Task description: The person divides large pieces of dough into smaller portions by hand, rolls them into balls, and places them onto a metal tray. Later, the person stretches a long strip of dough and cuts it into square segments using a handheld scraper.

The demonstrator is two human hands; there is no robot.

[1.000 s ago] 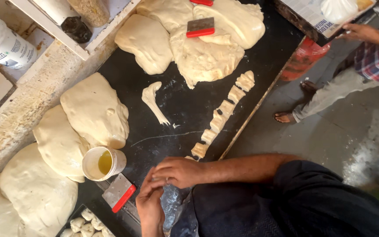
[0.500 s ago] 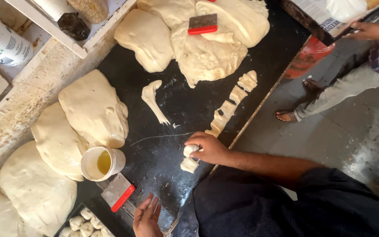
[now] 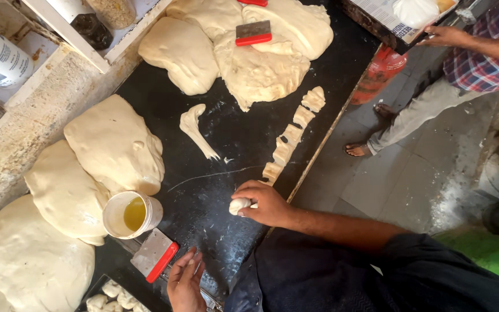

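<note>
My right hand [image 3: 268, 203] is closed around a small dough piece [image 3: 238, 205], pressing it on the black worktop [image 3: 244, 144] near the front edge. Just beyond it a row of cut dough pieces [image 3: 293, 134] runs along that edge. My left hand [image 3: 185, 283] lies low at the near end, fingers apart and holding nothing, beside a metal scraper with a red handle [image 3: 155, 255]. A white cup of yellow oil [image 3: 132, 214] stands next to the scraper. A thin torn strip of dough [image 3: 194, 129] lies mid-worktop.
Large dough mounds [image 3: 114, 144] line the left side, and more mounds [image 3: 261, 63] at the far end carry a second red-handled scraper [image 3: 253, 32]. Small dough balls [image 3: 114, 296] sit in a tray at the bottom left. Another person [image 3: 463, 63] stands by a red cylinder [image 3: 379, 72].
My right hand left the left hand, reached to the near end of the cut row, took one dough piece and now presses it. My left hand stayed low near the scraper.
</note>
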